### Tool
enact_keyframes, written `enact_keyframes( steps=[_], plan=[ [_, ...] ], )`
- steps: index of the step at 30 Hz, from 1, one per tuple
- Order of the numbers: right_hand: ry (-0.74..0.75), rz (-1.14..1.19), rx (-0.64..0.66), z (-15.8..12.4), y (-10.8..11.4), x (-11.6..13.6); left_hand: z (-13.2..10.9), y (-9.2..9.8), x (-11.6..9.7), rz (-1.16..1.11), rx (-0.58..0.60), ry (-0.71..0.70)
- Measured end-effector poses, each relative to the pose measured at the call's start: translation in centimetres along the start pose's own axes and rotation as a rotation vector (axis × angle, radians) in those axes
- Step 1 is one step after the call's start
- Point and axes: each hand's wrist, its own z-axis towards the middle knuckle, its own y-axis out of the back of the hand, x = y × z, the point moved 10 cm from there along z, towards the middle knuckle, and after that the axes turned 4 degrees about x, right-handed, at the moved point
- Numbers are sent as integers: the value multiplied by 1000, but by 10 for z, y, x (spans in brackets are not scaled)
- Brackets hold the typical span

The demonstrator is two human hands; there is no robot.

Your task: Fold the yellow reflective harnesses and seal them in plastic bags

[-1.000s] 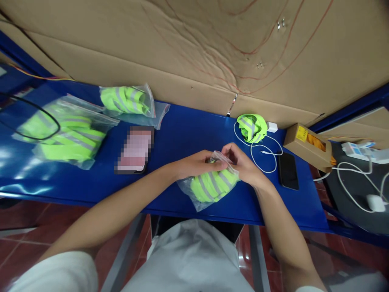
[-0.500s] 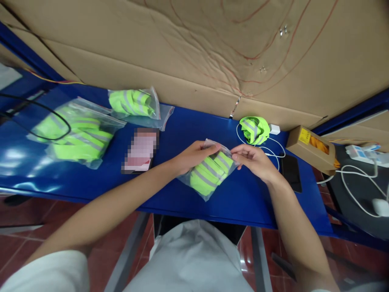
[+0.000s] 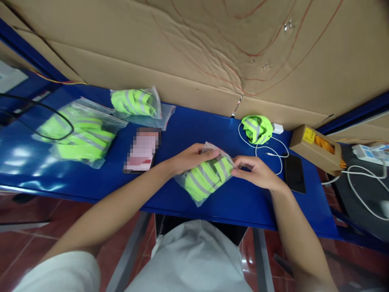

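A clear zip bag lies at a slant before me, with a folded neon-yellow reflective strap with grey bands inside. My left hand grips the bag's upper left edge, thumb on top near the zip. At its right corner, the fingers of my right hand pinch the plastic. Behind my right hand sits a loose coil of the same neon strap, beside a white charging cable.
More bagged neon straps lie at the left, and another bag rests by the cardboard wall. A pixelated phone-like item, a black phone and a cardboard box are on the blue table. A black cable hangs far left.
My right hand has moved slightly down along the bag's right edge. The bag has tilted a little, its lower end shifting left and down. My left hand keeps its hold.
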Motion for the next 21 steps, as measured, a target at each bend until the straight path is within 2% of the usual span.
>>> enact_keyframes(
  steps=[7,9,13,17,18,21],
  plan=[
    [43,-58,-220,-8,31,4,-1,13,-3,-23,-51,15],
    [52,-72,-198,-6,30,3,-1,15,-7,-63,-45,-2],
    [139,-105,-82,-1,10,9,-4,11,-18,-68,34,-84],
    [235,-107,-222,-5,15,20,-4,11,-21,-35,29,-120],
    [240,-102,-222,-5,14,21,-4,12,-21,-31,24,-121],
    [205,-161,-105,-3,1,20,-3,11,-18,7,20,-81]
  ],
)
